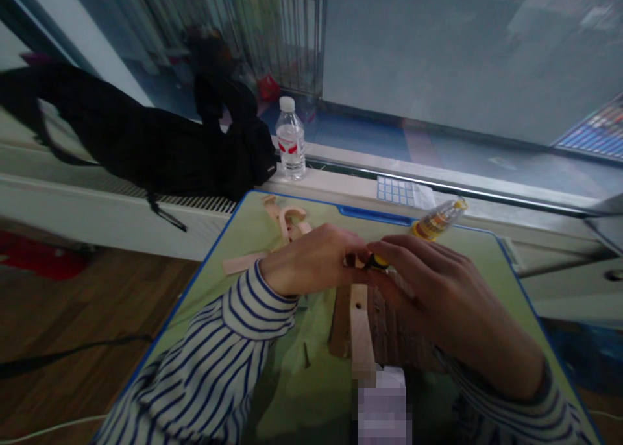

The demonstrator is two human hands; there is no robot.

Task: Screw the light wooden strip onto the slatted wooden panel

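My right hand (433, 283) is closed around what looks like a screwdriver (438, 219) with a clear and yellow handle, lying slantwise. Its yellow and black front part shows by my fingers; the tip is hidden. My left hand (324, 257) meets it there, fingers pinched together on something small that I cannot make out. Below both hands, a pale wooden strip (361, 331) with a hole lies over a brown wooden block (339, 325), which my right hand partly covers. A loose screw (306, 355) lies left of the block.
Curved pale wooden pieces (292, 221) and a flat wooden piece (238, 263) lie at the table's back left. A water bottle (291, 140), a black bag (160, 146) and a gridded white sheet (395, 191) rest on the window sill. The green table (285, 393) has a blue edge.
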